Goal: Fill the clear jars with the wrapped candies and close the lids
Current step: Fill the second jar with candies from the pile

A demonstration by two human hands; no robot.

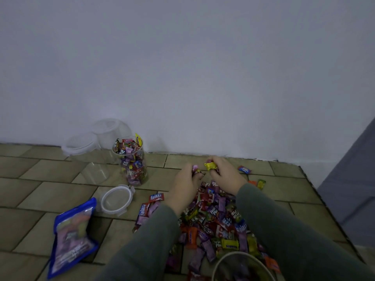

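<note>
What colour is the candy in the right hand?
Yellow candy, gripped by the right hand; head view.

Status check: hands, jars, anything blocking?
Left hand and right hand each grip candies. Open jar nearly full, loose lid beside it. Two lidded jars empty. No obstruction.

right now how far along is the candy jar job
Roughly a third in. One open jar is full of candies, its lid lying loose on the floor. The left hand and right hand each grip candies. Left: two jars hold nothing, a big candy pile remains, and the full jar needs closing.
</note>
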